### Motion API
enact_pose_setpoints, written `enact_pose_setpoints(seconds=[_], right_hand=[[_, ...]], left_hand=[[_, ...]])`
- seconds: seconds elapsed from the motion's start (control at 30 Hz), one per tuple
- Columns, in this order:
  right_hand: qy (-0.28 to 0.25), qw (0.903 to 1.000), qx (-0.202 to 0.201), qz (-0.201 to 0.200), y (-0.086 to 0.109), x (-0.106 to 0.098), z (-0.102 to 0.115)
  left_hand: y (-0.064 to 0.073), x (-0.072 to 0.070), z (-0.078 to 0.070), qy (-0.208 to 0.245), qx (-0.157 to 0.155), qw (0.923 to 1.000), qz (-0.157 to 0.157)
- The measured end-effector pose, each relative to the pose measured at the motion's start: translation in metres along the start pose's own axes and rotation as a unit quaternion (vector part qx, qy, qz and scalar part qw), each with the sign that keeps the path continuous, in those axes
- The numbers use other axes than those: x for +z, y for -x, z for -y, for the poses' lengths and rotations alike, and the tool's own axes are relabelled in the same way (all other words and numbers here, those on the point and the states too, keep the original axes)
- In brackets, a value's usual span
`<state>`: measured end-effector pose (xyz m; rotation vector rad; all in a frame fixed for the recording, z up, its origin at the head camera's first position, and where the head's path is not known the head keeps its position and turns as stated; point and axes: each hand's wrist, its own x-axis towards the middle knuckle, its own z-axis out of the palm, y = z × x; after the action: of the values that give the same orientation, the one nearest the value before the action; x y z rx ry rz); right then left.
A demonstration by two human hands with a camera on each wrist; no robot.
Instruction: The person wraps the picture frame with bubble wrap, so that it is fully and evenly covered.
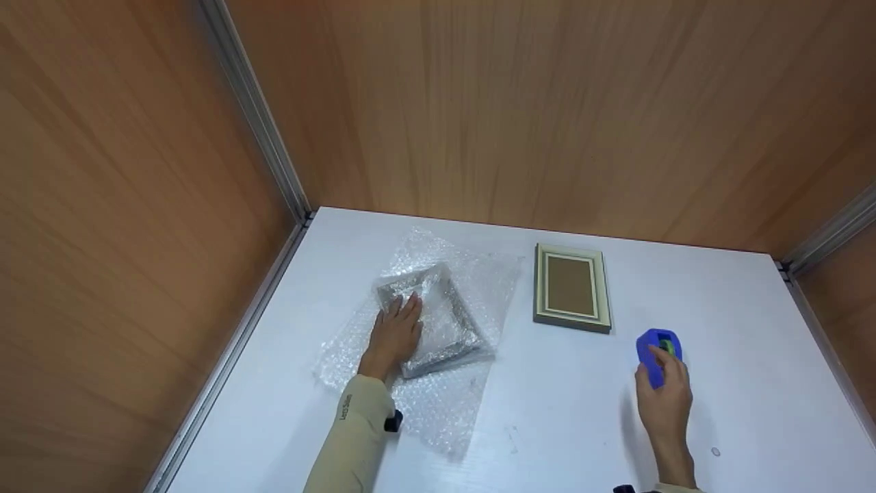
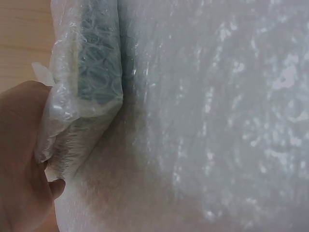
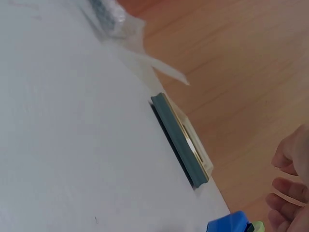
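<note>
My left hand (image 1: 395, 337) rests with extended fingers on a picture frame wrapped in bubble wrap (image 1: 445, 329). In the left wrist view, the wrap (image 2: 58, 111) is folded over the frame's dark edge (image 2: 99, 53), with the hand (image 2: 21, 159) at its corner. A blue tape dispenser (image 1: 650, 356) with a greenish roll stands at the right. Over its near end my right hand (image 1: 667, 394) hovers, fingers loosely bent. From the right wrist, this hand (image 3: 292, 179) appears apart from the dispenser (image 3: 229, 222), with nothing in its fingers.
An unwrapped cream picture frame (image 1: 572, 287) with a brown centre lies between the hands, farther back. Flat bubble wrap (image 1: 438, 424) spreads under the wrapped frame. Wooden panels (image 1: 534, 109) enclose the white table (image 1: 561, 411) at the back and sides.
</note>
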<state>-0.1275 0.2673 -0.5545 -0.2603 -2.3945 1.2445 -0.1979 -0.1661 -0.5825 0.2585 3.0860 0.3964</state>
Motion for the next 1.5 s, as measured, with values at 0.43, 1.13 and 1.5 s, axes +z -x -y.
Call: enact_pose_setpoints(seconds=[0.43, 1.13, 1.5], right_hand=[[0.088, 0.9900, 0.108, 0.023, -0.007, -0.030, -0.026], [0.167, 0.9632, 0.144, 0.155, -0.027, -0.044, -0.041], [0.144, 0.9517, 0.188, 0.195, -0.036, -0.049, -0.036]], left_hand=[[0.000, -0.003, 0.000, 0.004, -0.005, 0.9999, 0.012], [-0.001, -0.001, 0.001, -0.003, -0.001, 1.0000, 0.001], [-0.001, 0.000, 0.001, -0.001, 0.006, 1.0000, -0.006]])
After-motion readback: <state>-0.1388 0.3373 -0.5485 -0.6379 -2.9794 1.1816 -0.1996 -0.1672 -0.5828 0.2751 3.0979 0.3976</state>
